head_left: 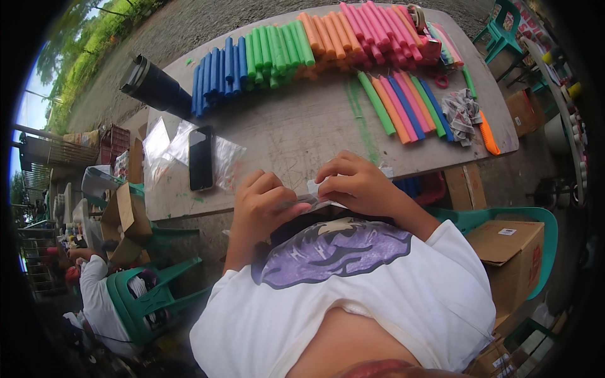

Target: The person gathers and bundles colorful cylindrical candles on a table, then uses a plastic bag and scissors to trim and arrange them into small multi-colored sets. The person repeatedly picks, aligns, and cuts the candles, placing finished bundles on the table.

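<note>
At the table's near edge, close to my shirt, both hands work on a clear plastic bag (314, 186). My right hand (346, 179) is closed on it, thumb and fingers pinched together. My left hand (265, 196) has its fingers curled at the other side of the bag, and its thumb points toward the right hand. Much of the bag is hidden behind the hands. Beyond them lies a fanned row of candles (403, 106) in green, orange, pink and blue. Left of my left hand, a dark phone (201, 157) rests on flat clear plastic bags (228, 157).
Along the far edge are stacked blue candles (219, 70), green candles (277, 50), orange candles (328, 34) and pink candles (381, 28). A dark tumbler (154, 85) stands far left. Crumpled newspaper (461, 113) and an orange-handled knife (488, 135) lie right. A person (104, 293) sits lower left.
</note>
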`<action>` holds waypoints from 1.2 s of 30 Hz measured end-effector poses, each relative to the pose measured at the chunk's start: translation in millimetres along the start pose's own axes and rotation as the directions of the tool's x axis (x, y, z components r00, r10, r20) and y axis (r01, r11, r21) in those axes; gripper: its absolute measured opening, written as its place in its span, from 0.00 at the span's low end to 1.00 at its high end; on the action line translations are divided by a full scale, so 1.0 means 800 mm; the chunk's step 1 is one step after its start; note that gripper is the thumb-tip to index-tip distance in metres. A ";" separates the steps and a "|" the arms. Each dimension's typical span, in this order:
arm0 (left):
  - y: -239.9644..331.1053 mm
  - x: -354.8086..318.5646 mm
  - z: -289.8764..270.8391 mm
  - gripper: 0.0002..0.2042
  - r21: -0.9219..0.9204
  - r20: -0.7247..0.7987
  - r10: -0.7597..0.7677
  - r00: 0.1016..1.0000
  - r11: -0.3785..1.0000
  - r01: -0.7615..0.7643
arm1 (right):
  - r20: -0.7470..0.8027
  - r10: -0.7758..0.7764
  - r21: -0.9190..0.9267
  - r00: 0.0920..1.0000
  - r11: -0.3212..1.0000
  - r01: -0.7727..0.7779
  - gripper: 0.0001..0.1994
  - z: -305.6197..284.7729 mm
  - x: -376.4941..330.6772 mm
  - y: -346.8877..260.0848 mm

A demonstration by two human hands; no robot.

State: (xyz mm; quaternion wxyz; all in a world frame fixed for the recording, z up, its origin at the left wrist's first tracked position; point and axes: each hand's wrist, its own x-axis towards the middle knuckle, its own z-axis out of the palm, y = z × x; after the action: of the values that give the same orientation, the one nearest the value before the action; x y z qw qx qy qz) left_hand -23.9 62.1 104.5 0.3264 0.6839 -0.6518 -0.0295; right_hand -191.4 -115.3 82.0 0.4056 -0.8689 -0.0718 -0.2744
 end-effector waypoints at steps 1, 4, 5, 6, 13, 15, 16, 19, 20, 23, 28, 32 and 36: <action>-0.006 -0.002 0.002 0.12 -0.083 0.064 0.009 0.998 0.997 -0.004 | -0.023 -0.045 0.066 0.999 0.997 0.047 0.07 -0.005 0.002 -0.002; -0.018 -0.005 0.014 0.13 -0.328 0.172 0.054 0.984 0.944 0.006 | 0.070 -0.120 0.360 0.990 0.929 0.087 0.06 -0.014 -0.001 -0.010; -0.012 -0.004 0.017 0.13 -0.406 0.155 0.060 0.986 0.914 0.008 | 0.080 -0.129 0.432 0.988 0.898 0.083 0.05 -0.013 0.001 -0.011; -0.007 -0.002 0.019 0.13 -0.483 0.138 0.068 0.988 0.876 0.007 | 0.120 -0.114 0.461 0.986 0.886 0.047 0.05 -0.013 -0.001 -0.009; 0.001 0.009 0.003 0.12 -0.619 0.078 0.253 0.964 0.770 -0.152 | 0.214 0.064 0.312 0.975 0.941 -0.130 0.06 -0.007 -0.008 0.005; 0.001 0.010 0.004 0.12 -0.606 0.081 0.253 0.964 0.781 -0.154 | 0.104 0.118 0.296 0.988 0.944 -0.144 0.08 -0.009 -0.009 0.007; 0.000 0.008 0.004 0.12 -0.557 0.077 0.195 0.978 0.822 -0.120 | -0.020 0.186 0.279 0.982 0.945 -0.173 0.09 -0.013 -0.011 0.008; 0.002 -0.002 -0.002 0.12 -0.430 0.052 0.052 0.997 0.902 -0.025 | -0.367 0.280 -0.312 0.887 0.861 -0.401 0.14 -0.039 -0.031 0.035; -0.004 -0.003 0.003 0.11 -0.419 0.048 0.046 0.998 0.908 -0.022 | -0.416 0.292 -0.511 0.861 0.709 -0.487 0.17 -0.046 -0.044 0.049; -0.005 0.001 0.005 0.11 -0.352 0.049 0.009 0.999 0.936 0.009 | -0.435 0.324 -0.751 0.840 0.384 -0.537 0.25 -0.051 -0.082 0.080; -0.002 0.008 0.012 0.12 -0.301 0.029 0.013 0.999 0.954 -0.003 | -0.365 0.413 -0.738 0.834 0.418 -0.530 0.31 -0.039 -0.082 0.073; -0.002 0.010 0.013 0.12 -0.270 0.032 0.030 0.999 0.963 -0.020 | -0.376 0.452 -0.685 0.809 0.453 -0.571 0.30 -0.038 -0.075 0.060; -0.003 0.004 0.010 0.11 -0.264 0.056 -0.002 0.998 0.964 0.017 | -0.354 0.544 -0.667 0.761 0.424 -0.613 0.25 -0.045 -0.082 0.057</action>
State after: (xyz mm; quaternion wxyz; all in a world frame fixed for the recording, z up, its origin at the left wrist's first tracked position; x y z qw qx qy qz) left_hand -24.8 55.4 98.3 0.3964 0.6364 -0.6474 -0.1365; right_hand -245.6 -166.0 35.6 0.0804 -0.9128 0.3679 -0.1580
